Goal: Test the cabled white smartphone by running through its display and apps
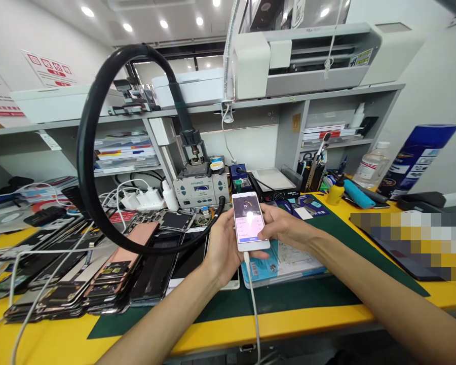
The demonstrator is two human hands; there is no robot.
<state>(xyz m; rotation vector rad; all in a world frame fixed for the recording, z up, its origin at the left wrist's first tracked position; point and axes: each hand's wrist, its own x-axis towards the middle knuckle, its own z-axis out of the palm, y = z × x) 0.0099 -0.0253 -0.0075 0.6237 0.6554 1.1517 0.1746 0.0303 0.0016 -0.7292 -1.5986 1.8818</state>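
Note:
A white smartphone point(253, 245) with a lit screen is held upright above the green mat. My left hand point(221, 248) wraps around its left side and back, the fingertips showing past the lower right edge. My right hand point(283, 225) reaches in from the right; its thumb is at the lower right of the screen and its fingers are behind the phone's right edge. A white charging cable point(252, 294) is plugged into the bottom of the phone and runs down over the bench edge. Below the hands lies a blue and clear plastic packet point(289, 271) on the mat.
Stacks of dismantled phones point(110, 274) cover the left of the yellow bench. A thick black hose point(85, 152) loops up from a hot air station point(201, 190). At right stand a blue spray can point(418, 159), a clear bottle point(372, 165) and a small yellow bottle point(335, 192).

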